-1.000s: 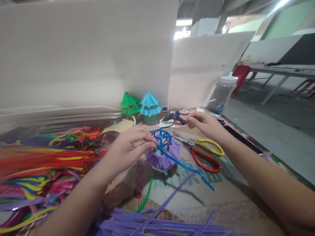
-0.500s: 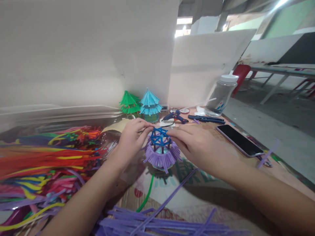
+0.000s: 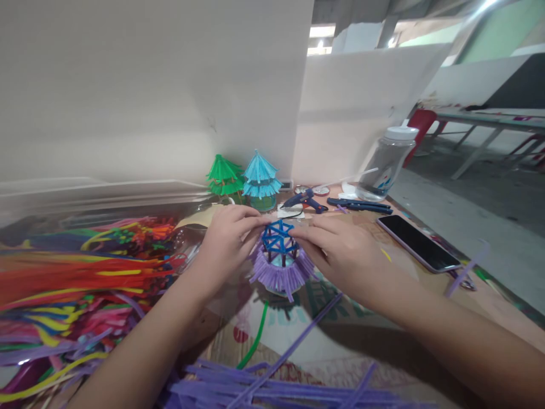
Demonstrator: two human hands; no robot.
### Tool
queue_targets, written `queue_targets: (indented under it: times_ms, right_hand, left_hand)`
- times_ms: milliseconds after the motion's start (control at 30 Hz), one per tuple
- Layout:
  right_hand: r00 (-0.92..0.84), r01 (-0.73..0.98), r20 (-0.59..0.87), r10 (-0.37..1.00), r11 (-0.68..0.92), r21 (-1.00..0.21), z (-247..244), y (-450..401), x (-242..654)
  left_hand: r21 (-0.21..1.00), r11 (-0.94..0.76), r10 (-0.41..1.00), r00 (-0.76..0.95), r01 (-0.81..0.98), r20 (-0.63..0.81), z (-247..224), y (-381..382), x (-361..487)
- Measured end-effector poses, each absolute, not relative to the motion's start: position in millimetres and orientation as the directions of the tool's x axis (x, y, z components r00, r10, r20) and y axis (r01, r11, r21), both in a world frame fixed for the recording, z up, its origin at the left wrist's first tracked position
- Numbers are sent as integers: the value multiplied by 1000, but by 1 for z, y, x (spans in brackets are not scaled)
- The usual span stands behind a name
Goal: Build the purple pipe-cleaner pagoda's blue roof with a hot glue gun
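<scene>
Bringing both hands to a small craft, a person touches the blue frame (image 3: 279, 244) from either side, its base ringed by a purple fringe (image 3: 284, 278), on cardboard (image 3: 315, 346) in the middle of the work table. A second earlier, the right hand (image 3: 344, 244) was raised near the glue gun (image 3: 301, 199) and a long blue strip trailed across the fringe; now the scissors (image 3: 386, 255) show only a sliver of yellow handle beside the right wrist, and the phone (image 3: 419, 243) lies in full view. The left hand (image 3: 230, 236) bends in at the wrist, thumb and fingers drawn together at the frame's upper left edge; the right reaches in low, fingertips at the opposite edge. Whether either hand grips the frame or merely steadies it, one cannot tell. Purple strips (image 3: 281, 389) lie in front, a colorful pile (image 3: 85, 267) to the left. Behind stand two paper-like towers (image 3: 260, 176), green and light blue, before a white board (image 3: 149, 85); beyond are a red chair (image 3: 421, 128) and another table (image 3: 489, 119).
</scene>
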State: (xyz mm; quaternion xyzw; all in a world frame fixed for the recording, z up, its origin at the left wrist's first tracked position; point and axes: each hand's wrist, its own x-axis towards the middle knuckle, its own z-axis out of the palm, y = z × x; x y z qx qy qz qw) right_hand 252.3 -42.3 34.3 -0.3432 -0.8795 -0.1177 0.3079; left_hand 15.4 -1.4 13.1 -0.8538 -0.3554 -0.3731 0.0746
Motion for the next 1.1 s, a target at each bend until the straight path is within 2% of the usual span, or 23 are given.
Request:
queue_targets:
  times_ms: [167,267,400,567,700,767,867,967,1100]
  right_hand:
    - [-572,692,580,580,721,-38,34,-49,254]
    - [-568,714,574,591,700,-14,38,-52,255]
    - [-548,680,674,495,733,13,42,-52,255]
    - [-532,667,717,450,744,27,41,-54,258]
    - [-566,703,704,429,697,141,43,-58,259]
    - [-618,692,678,397,684,230,43,-59,257]
    - [-662,640,683,308,707,301,42,-61,255]
    - [-640,622,727,249,723,300,39,-62,256]
    - [-619,648,729,292,715,264,41,-62,259]
  left_hand:
    - [51,-745,503,509,666,698,8,0,10]
    - [12,-727,482,498,686,721,14,-6,10]
    - [-40,-705,432,474,708,767,29,-23,17]
    - [-216,-702,316,569,678,759,36,-43,23]
    - [-306,-671,275,610,675,743,34,-50,25]
    - [-286,-696,274,611,659,743,33,-52,28]
    - [-185,-748,285,559,638,778,33,-56,34]
    - [-84,-765,337,507,639,793,34,-59,38]
    - [-55,-749,377,494,660,784,38,-59,35]
